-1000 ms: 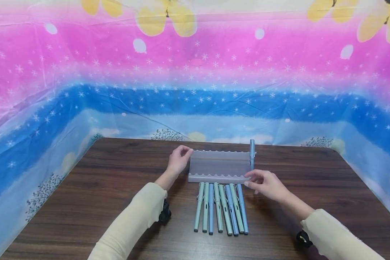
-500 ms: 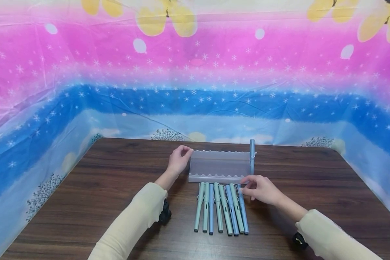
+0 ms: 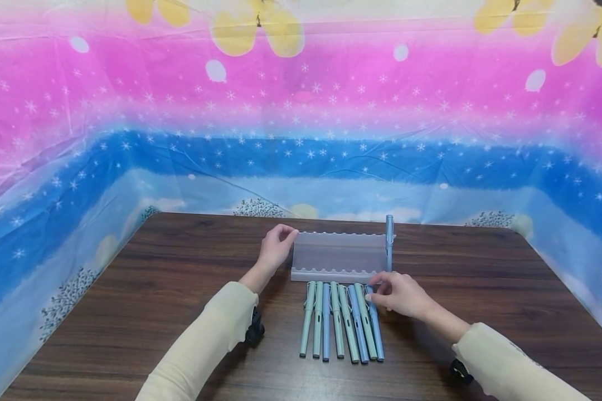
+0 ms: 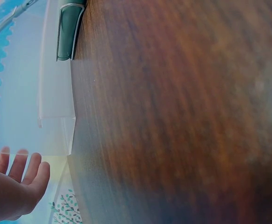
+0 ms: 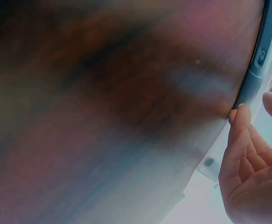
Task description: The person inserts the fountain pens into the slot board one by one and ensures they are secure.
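Note:
A clear scalloped pen rack [image 3: 338, 253] stands on the table, with one blue pen [image 3: 389, 239] upright at its right end. My left hand [image 3: 276, 245] holds the rack's upper left corner between thumb and fingers; in the left wrist view its fingers [image 4: 31, 175] are at the rack's end wall. In front lies a row of several green and blue capped pens. My right hand [image 3: 401, 294] is at the cap end of the rightmost blue pen [image 3: 376, 328]. In the right wrist view the index fingertip meets that pen's end [image 5: 249, 86], while the thumb stands a little apart from it.
The brown wooden table [image 3: 190, 250] extends to both sides of the rack. A patterned cloth [image 3: 301, 156] hangs around its back and sides. The lying pens, such as a green pen [image 3: 317, 323], sit close together below the rack's front edge.
My right hand has moved from the rack's lower right corner down and left to the rightmost lying pen. The left hand, rack and pens stay in place.

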Motion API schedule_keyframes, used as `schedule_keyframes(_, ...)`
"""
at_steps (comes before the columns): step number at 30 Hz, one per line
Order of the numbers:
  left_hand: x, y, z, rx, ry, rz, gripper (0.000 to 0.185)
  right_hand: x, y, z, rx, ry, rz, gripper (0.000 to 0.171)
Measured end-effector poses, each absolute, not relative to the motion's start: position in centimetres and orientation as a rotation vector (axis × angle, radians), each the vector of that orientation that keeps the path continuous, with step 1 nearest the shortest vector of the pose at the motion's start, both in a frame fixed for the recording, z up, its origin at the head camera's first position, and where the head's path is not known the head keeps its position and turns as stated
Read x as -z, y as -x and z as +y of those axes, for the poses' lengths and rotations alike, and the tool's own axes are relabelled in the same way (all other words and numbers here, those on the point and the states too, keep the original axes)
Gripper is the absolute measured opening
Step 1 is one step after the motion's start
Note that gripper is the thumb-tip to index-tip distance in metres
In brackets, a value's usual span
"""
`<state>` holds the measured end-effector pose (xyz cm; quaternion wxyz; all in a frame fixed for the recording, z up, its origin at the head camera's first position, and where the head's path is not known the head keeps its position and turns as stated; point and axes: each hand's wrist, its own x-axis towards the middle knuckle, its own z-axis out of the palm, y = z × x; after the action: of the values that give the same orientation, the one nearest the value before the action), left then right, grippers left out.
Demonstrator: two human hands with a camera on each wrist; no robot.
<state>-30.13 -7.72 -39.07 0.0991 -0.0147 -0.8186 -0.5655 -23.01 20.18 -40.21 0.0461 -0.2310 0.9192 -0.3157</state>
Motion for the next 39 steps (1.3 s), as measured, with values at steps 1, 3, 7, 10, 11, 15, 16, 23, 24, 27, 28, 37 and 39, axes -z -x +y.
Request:
schedule_keyframes(1,39.05,30.14,-7.71,1.671,0.045,-2.421,0.019,40.19,23.0,20.17,0.957,0.717,2.807,0.032)
schedule_keyframes(3,39.08,30.16,-7.73,1.676,0.043,-2.419,0.019,40.17,22.96,20.15,0.941,0.744,2.809,0.034)
schedule_keyframes(7,39.14,30.14,-7.77,1.668,0.044,-2.419,0.019,40.2,22.91,20.15,0.918,0.782,2.812,0.038)
schedule_keyframes(10,39.17,30.12,-7.79,1.668,0.042,-2.421,0.019,40.28,22.94,20.2,0.905,0.798,2.813,0.039)
schedule_keyframes(11,39.17,30.1,-7.8,1.666,0.045,-2.421,0.019,40.28,22.95,20.22,0.904,0.803,2.811,0.039)
schedule_keyframes(15,39.13,30.17,-7.78,1.678,0.041,-2.422,0.019,40.25,23.03,20.32,0.893,0.825,2.808,0.038)
schedule_keyframes(16,39.1,30.16,-7.79,1.68,0.042,-2.422,0.019,40.24,23.04,20.35,0.886,0.833,2.809,0.038)
schedule_keyframes(23,39.09,30.17,-7.8,1.669,0.047,-2.42,0.02,40.23,23.06,20.42,0.78,0.895,2.852,0.035)
schedule_keyframes(24,39.11,30.18,-7.8,1.663,0.048,-2.42,0.019,40.28,23.08,20.36,0.757,0.909,2.867,0.034)
schedule_keyframes(27,39.16,30.21,-7.78,1.657,0.05,-2.419,0.019,40.39,23.1,20.1,0.681,0.916,2.931,0.033)
schedule_keyframes(28,39.17,30.21,-7.77,1.659,0.05,-2.419,0.019,40.44,23.11,19.99,0.657,0.909,2.949,0.033)
schedule_keyframes(37,39.17,30.25,-7.75,1.652,0.043,-2.424,0.02,40.41,23.03,19.66,0.618,0.829,2.999,0.029)
schedule_keyframes(39,39.16,30.25,-7.76,1.65,0.045,-2.425,0.02,40.4,23.1,19.78,0.64,0.826,2.992,0.029)
